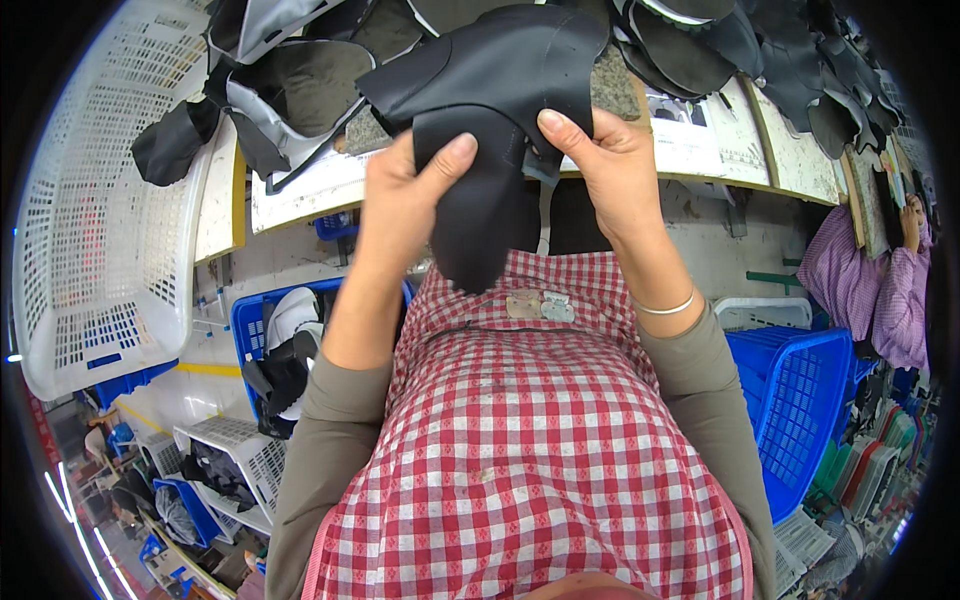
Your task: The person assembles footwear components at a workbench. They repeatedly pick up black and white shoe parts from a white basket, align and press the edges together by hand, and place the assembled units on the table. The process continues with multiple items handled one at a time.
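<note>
A black leather shoe upper (490, 75) with stitched seams is held up in front of me, over the front edge of the workbench. My left hand (405, 205) grips its lower left side, thumb pressed flat on the black surface and fingers hidden behind. On the other side my right hand (615, 170) pinches the upper near a seam, thumb in front, the remaining fingers mostly out of sight. A tongue-shaped flap of the piece hangs down between my hands. More black uppers with pale grey linings (310, 90) lie on the bench behind it.
A white perforated basket (105, 200) stands at the left of the bench (215, 215). Below are a blue crate with black and white pieces (285, 310) and another blue crate (800, 400) to the right. A person in a purple checked garment (850, 265) is at the far right.
</note>
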Available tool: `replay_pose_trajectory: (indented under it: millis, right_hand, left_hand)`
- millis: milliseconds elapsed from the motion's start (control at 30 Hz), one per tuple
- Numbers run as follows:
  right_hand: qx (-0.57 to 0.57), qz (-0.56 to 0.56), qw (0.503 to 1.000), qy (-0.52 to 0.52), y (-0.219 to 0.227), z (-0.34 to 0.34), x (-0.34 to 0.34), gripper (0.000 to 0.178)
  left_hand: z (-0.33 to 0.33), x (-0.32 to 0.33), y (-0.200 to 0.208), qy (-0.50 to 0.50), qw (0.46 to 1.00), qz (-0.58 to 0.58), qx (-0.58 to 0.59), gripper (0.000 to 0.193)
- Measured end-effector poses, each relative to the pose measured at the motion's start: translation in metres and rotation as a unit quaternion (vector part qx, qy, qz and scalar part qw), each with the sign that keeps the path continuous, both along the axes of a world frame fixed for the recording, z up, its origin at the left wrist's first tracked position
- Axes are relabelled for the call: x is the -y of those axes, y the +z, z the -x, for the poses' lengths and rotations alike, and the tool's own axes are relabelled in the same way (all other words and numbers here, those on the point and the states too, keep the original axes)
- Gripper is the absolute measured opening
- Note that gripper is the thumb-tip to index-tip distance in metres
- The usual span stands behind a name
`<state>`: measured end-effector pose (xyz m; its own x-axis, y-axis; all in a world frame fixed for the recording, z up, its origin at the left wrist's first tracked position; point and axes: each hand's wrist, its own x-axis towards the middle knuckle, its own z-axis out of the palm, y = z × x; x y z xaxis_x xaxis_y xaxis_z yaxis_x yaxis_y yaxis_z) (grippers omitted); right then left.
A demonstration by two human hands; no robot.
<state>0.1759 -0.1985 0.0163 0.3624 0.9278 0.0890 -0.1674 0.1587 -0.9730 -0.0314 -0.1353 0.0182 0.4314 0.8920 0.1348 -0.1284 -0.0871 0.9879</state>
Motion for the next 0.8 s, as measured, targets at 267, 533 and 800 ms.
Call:
replay_pose_trajectory:
  millis: [267,533,800]
  right_hand:
    - [0.603,-0.198,0.76,0.14,0.094,-0.044,0.034,0.015]
    - [0.758,-0.22,0.565,0.24,0.012,-0.005,0.085,0.009]
    - [0.729,-0.2,0.631,0.175,-0.002,-0.015,0.096,0.004]
  left_hand:
    - [0.084,-0.041,0.067,0.23,0.973,-0.02,-0.005,0.037]
    - [0.045,0.022,-0.037,-0.254,0.907,0.242,-0.233,0.071]
    - [0.027,0.06,-0.087,-0.244,0.952,0.049,-0.18,0.034]
